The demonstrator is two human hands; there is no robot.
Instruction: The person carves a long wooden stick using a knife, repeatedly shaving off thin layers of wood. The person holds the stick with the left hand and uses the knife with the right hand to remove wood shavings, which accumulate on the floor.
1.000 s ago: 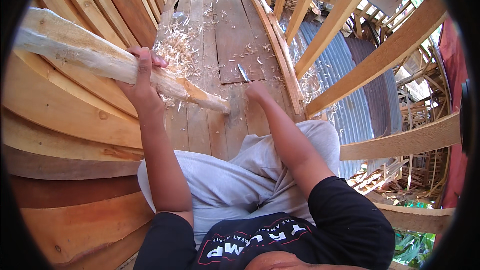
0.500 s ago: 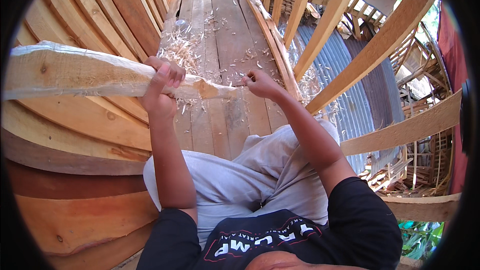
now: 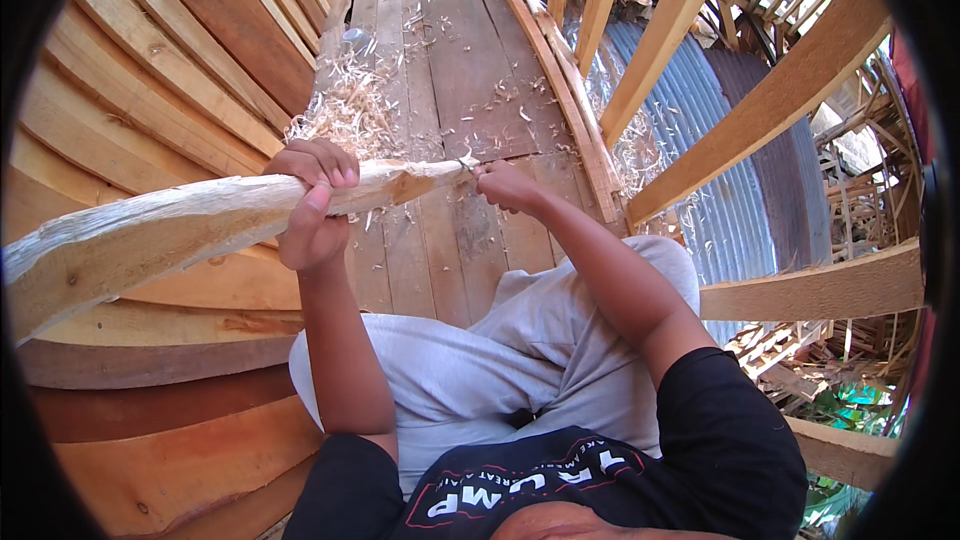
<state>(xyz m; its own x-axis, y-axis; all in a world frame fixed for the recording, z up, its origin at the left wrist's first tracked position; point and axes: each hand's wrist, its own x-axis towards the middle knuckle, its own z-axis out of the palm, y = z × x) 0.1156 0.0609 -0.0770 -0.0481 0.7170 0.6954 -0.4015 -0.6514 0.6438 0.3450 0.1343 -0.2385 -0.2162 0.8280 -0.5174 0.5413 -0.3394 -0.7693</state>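
I sit on a plank floor with a long, rough-hewn wooden stake (image 3: pixel 150 240) held level across my front. My left hand (image 3: pixel 315 205) is wrapped around it near its narrow end. My right hand (image 3: pixel 508 185) is closed at the stake's pointed tip, pinching a small thin metal piece (image 3: pixel 466 162) against the tip. The wide end of the stake runs off to the left edge of the view. My grey-trousered legs lie below both arms.
Pale wood shavings (image 3: pixel 350 110) are heaped on the floor planks (image 3: pixel 470 60) ahead. Curved hull planks (image 3: pixel 150 90) rise on the left. Slanted timber frames (image 3: pixel 770 100) and a corrugated metal sheet (image 3: pixel 690 110) stand on the right.
My left hand raised the stake from a downward slant on the floor to level. My right hand left the floor, closed on the small metal piece and came to the stake's tip.
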